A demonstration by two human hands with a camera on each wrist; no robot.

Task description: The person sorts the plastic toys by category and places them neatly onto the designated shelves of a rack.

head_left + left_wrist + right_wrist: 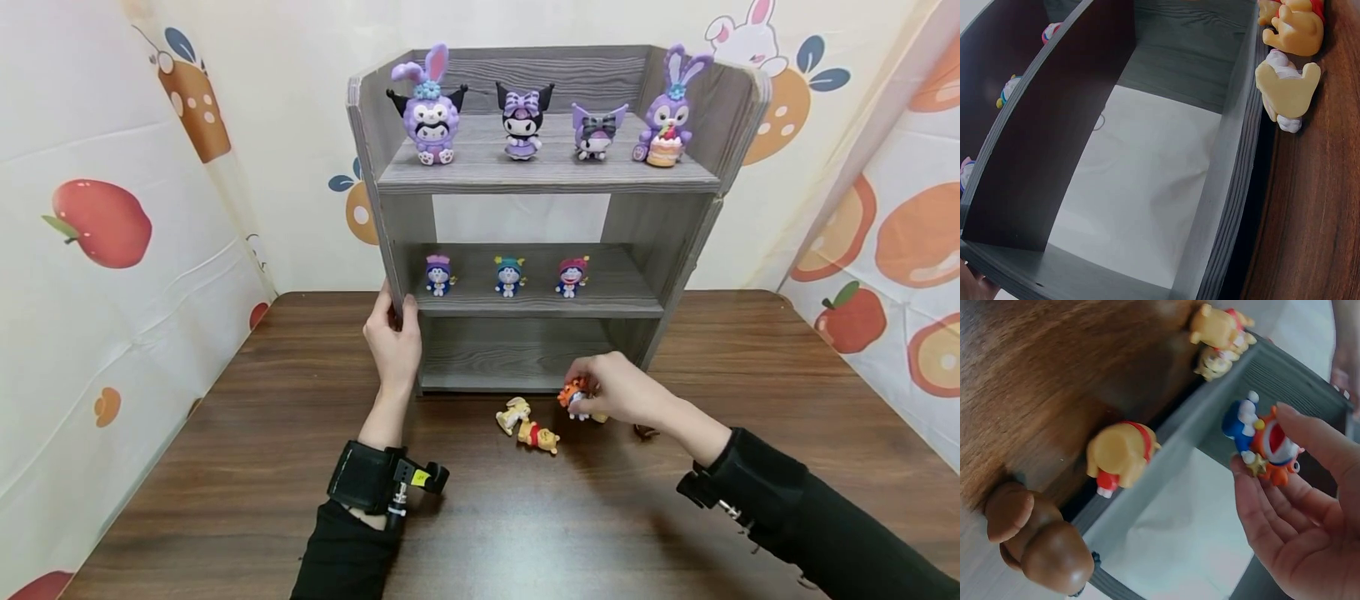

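My left hand (393, 346) grips the left side panel of the grey wooden shelf (547, 304), thumb on the near side; in the left wrist view only a bit of that hand shows at the lower left corner. With thumb and fingers, my right hand (622, 387) pinches a small blue-and-white figurine in an orange hat (573, 394), held in front of the bottom tier. In the right wrist view this figurine (1275, 440) shows its open red mouth and a gold star. Two figurines, a cream rabbit (513, 414) and a yellow bear in red (538, 437), lie on the table nearby.
Three small hatted figurines (509, 277) stand on the middle tier. Several purple figurines (522, 125) stand on the top tier. A yellow figurine with a red scarf (1116, 453) and a brown figurine (1054, 550) lie before the shelf on the wooden table (247, 450).
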